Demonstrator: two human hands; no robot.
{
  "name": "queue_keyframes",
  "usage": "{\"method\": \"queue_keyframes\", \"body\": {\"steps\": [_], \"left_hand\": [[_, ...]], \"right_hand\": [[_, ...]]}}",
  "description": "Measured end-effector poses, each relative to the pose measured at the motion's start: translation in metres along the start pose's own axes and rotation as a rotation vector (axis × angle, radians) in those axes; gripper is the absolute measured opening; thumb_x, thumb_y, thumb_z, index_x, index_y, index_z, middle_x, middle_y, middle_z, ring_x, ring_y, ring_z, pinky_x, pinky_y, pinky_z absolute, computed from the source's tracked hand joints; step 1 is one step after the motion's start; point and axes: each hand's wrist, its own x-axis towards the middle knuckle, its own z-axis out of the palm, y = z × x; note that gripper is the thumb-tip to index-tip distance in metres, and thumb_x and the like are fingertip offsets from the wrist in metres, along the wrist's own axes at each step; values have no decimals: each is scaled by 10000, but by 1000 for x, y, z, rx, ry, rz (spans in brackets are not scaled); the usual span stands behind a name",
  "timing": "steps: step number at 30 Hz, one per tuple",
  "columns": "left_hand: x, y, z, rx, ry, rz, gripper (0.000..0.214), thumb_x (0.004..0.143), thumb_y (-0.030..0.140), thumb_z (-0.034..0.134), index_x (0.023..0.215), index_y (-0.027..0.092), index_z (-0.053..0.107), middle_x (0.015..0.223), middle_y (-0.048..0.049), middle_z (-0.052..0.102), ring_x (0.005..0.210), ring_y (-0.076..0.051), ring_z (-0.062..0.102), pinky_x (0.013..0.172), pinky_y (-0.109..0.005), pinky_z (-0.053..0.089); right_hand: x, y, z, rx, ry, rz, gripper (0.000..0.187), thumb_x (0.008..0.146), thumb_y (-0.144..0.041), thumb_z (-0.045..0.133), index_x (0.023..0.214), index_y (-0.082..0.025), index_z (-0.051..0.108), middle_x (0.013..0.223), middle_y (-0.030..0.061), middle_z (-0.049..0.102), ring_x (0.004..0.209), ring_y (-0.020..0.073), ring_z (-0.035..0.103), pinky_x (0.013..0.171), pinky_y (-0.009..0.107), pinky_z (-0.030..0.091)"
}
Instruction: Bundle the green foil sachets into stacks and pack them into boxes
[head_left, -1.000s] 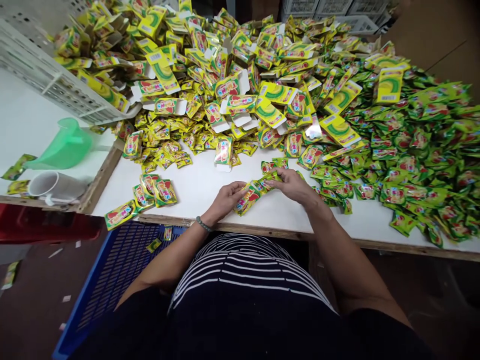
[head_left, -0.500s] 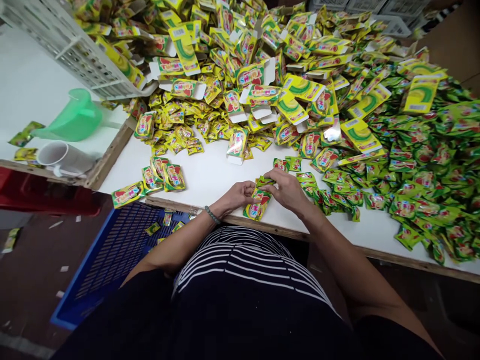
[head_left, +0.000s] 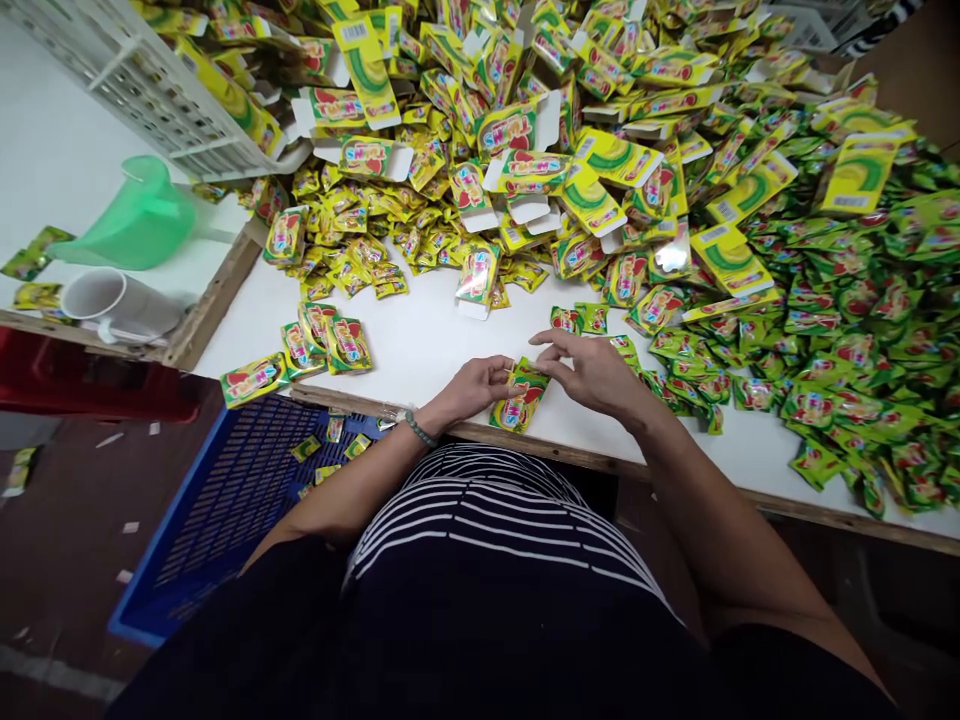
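Note:
A small yellow-and-green candy box (head_left: 517,402) stands tilted at the table's front edge, its upper end toward the pile. My left hand (head_left: 480,388) grips it from the left, fingers closed along its side. At the box's upper end, the bent fingertips of my right hand (head_left: 589,370) pinch the edge; whether a packet is between them is hidden. Green candy packets (head_left: 592,317) lie just beyond my right hand. Off to the left, several filled-looking candy boxes (head_left: 349,345) rest together by the table edge.
Unfolded-end yellow cartons (head_left: 510,130) heap across the back over yellow packets (head_left: 352,215). Green packets (head_left: 832,350) spread along the right. A white crate (head_left: 217,130), green scoop (head_left: 142,225) and white mug (head_left: 112,305) stand left. Below the edge sits a blue crate (head_left: 202,530).
My right hand has drawn slightly right and its fingers have straightened a little at the box's upper end. My left hand still holds the box. The view has shifted slightly.

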Motion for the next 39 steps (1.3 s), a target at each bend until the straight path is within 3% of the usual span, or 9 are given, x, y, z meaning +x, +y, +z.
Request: {"method": "queue_keyframes", "body": {"steps": [3, 7, 11, 14, 18, 26, 29, 33, 39], "left_hand": [[-1, -3, -1, 135, 34, 34, 305, 705, 314, 786, 876, 138, 605, 795, -12, 669, 766, -131, 626, 761, -298, 494], [-3, -7, -4, 250, 182, 46, 373, 682, 322, 803, 937, 143, 597, 733, 9, 643, 712, -124, 613, 696, -271, 482], [-9, -11, -4, 240, 341, 102, 550, 662, 323, 820, 1084, 192, 492, 756, 31, 650, 686, -107, 619, 696, -253, 490], [-13, -14, -3, 238, 352, 142, 581, 684, 357, 804, 1101, 222, 424, 768, 35, 651, 689, -111, 631, 704, -259, 500], [-16, -15, -1, 320, 310, 202, 578, 729, 381, 773, 1156, 229, 416, 811, 18, 662, 721, -118, 640, 721, -259, 502], [-17, -15, -2, 519, 270, 271, 379, 815, 416, 687, 1117, 208, 590, 859, -21, 679, 797, -134, 641, 751, -266, 497], [-16, -15, -2, 547, 279, 268, 312, 832, 413, 664, 1062, 203, 646, 853, -32, 690, 805, -139, 637, 759, -273, 496], [-15, -14, -1, 540, 260, 253, 273, 826, 411, 664, 992, 194, 675, 840, -30, 696, 790, -140, 636, 764, -277, 491], [-12, -12, 0, 496, 274, 233, 273, 795, 403, 691, 950, 181, 656, 794, -13, 672, 764, -129, 613, 721, -256, 466]], "right_hand": [[-2, -6, 12, -39, 9, -26, 230, 889, -240, 527, 1095, -229, 628, 775, 52, 734, 779, 250, 658, 897, 430, 419], [-6, -9, 31, 40, 17, 6, 231, 897, -240, 524, 1116, -247, 596, 737, 37, 726, 764, 247, 642, 947, 458, 391], [-17, 1, 36, 209, 316, 105, 192, 911, -360, 543, 1055, -258, 619, 885, 49, 735, 892, 242, 651, 929, 442, 445], [-27, 11, 41, 268, 455, 101, 186, 885, -412, 590, 948, -261, 679, 1019, 76, 696, 1023, 250, 620, 934, 445, 470], [-32, 16, 52, 199, 411, 19, 176, 869, -395, 627, 895, -253, 728, 1174, 101, 633, 1127, 271, 557, 1011, 505, 424], [-14, 17, 45, 14, 179, -59, 206, 837, -343, 667, 659, -248, 713, 1066, 92, 683, 1135, 319, 490, 1013, 545, 400], [-18, 17, 43, 89, 242, -50, 114, 822, -360, 689, 773, -270, 740, 1096, 76, 681, 1129, 297, 535, 1029, 527, 410], [-33, 16, 56, 279, 414, 110, 210, 849, -419, 641, 972, -273, 727, 1063, 76, 679, 1059, 252, 601, 945, 467, 494], [-33, 13, 64, 399, 348, 146, 232, 864, -434, 588, 910, -251, 723, 899, 51, 708, 874, 202, 637, 845, 404, 537]]}}
